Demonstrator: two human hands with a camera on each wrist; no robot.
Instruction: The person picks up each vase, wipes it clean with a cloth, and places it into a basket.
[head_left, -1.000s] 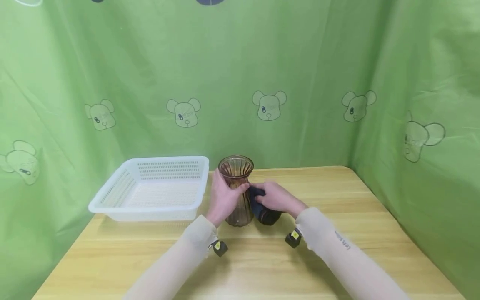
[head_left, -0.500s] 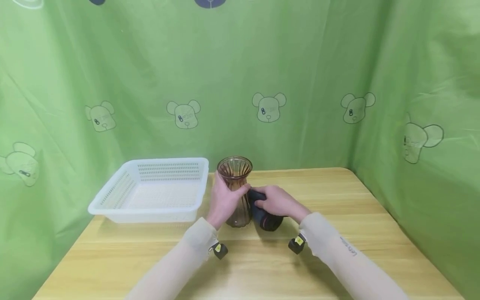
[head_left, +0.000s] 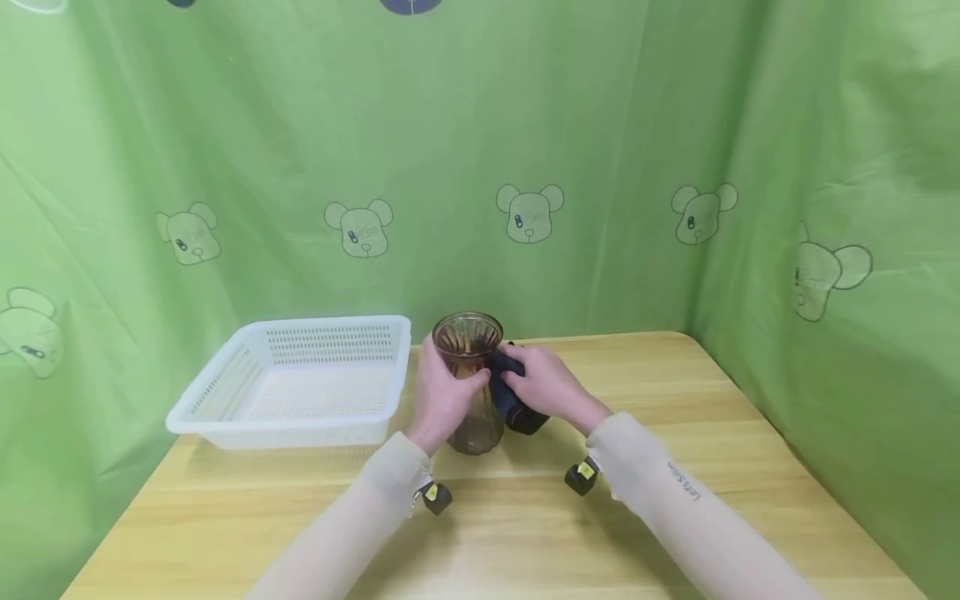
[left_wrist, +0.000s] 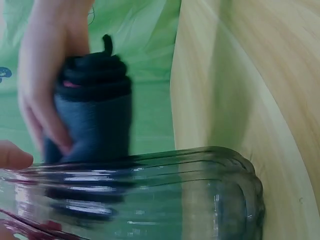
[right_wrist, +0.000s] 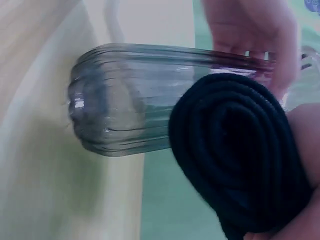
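Note:
A ribbed glass vase (head_left: pixel 476 421), tinted pinkish-brown, stands upright on the wooden table. My left hand (head_left: pixel 442 396) grips it from the left just under the flared rim, thumb across the near side. In my right hand (head_left: pixel 546 382) is a rolled dark navy cloth (head_left: pixel 517 410), held against the vase's right side. The right wrist view shows the coiled end of the cloth (right_wrist: pixel 235 155) overlapping the clear lower body of the vase (right_wrist: pixel 125 100). From the left wrist, the cloth roll (left_wrist: pixel 95 110) appears just beyond the glass (left_wrist: pixel 200 195).
A white plastic basket (head_left: pixel 288 429) with slotted walls sits to the left of the vase. Green curtain (head_left: pixel 435 150) hangs behind the table (head_left: pixel 510 533) and along its sides. Small black cameras (head_left: pixel 581 475) are strapped at both wrists.
The right hand and the rolled cloth first dip a little toward me, then shift up and left along the vase. The left hand keeps its grip and the vase stays in place.

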